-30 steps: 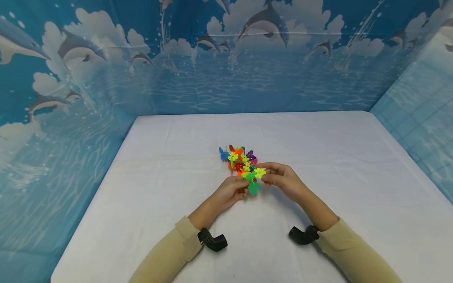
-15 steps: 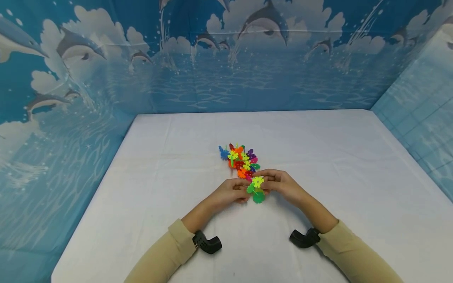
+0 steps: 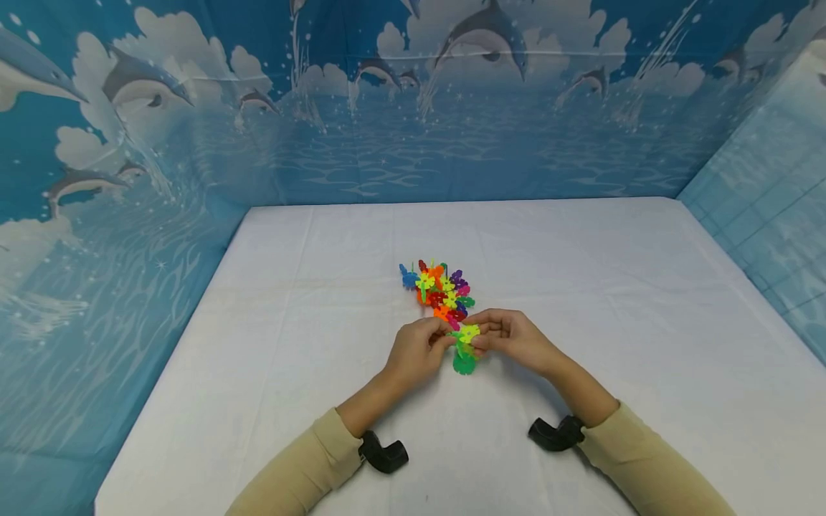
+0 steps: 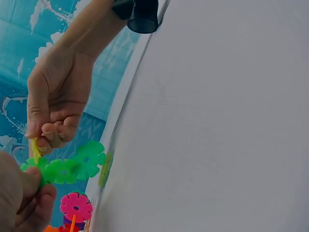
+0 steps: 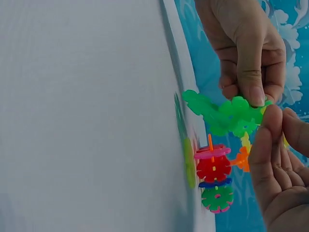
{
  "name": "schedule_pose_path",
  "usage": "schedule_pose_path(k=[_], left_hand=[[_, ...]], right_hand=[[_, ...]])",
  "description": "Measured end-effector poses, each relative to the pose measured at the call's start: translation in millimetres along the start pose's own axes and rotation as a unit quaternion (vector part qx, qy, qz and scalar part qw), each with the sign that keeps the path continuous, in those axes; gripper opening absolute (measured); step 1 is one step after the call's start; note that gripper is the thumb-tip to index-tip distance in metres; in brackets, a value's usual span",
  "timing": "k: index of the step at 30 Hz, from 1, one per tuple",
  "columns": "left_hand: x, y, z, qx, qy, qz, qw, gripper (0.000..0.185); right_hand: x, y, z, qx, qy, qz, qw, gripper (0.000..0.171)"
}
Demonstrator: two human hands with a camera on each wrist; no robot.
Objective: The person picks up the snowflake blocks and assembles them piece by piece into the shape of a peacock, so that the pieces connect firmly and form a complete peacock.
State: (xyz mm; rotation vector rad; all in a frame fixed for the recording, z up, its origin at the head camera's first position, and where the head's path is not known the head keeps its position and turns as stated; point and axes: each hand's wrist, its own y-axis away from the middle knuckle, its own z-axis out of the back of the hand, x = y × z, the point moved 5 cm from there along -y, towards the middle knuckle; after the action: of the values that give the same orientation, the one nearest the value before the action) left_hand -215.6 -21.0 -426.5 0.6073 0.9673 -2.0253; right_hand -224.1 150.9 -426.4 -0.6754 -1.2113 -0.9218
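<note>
Flower-shaped plastic interlocking discs are between the hands at the middle of the table. My left hand (image 3: 416, 351) pinches one end of a joined run of green discs (image 4: 65, 170) between thumb and fingertips. My right hand (image 3: 519, 342) pinches a yellow disc (image 3: 470, 333), which meets the green ones at the left fingertips; whether it is slotted in cannot be told. In the right wrist view, the fingers of both hands nearly touch and hide most of the yellow disc. Just beyond them lies a multicoloured cluster of joined discs (image 3: 437, 290).
White cloth covers the table (image 3: 310, 287). Blue dolphin-print curtains (image 3: 413, 143) rise behind it and at both sides. A yellow-green disc (image 5: 189, 164) shows edge-on close to the table surface. Each wrist wears a black camera mount (image 3: 385, 455).
Both hands and the green and yellow discs have come nearer to me, away from the cluster. My left hand has shifted its grip and now pinches from higher up. The cluster stays put.
</note>
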Motion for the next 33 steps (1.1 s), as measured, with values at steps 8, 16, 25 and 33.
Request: schedule_pose_path(k=[8,16,25,33], left_hand=[[0.5,4.9,-1.0,-0.038,-0.002,-0.032,0.9988,0.007],[6.2,0.3,-2.2,-0.030,0.060,-0.002,0.9978,0.007],[21.2,0.1,-5.0,-0.018,0.158,0.074,0.9845,0.007],[33.8,-1.6,-9.9,0.017,0.332,0.122,0.9352,0.012]], right_hand=[[4,2,-6,0.001,0.005,0.010,1.000,0.033],[1,2,6,-0.013,0.002,0.011,1.000,0.044],[-17,-2,10,-0.007,0.228,0.005,0.974,0.029],[-17,-3,1,-0.003,0.253,0.027,0.967,0.024]])
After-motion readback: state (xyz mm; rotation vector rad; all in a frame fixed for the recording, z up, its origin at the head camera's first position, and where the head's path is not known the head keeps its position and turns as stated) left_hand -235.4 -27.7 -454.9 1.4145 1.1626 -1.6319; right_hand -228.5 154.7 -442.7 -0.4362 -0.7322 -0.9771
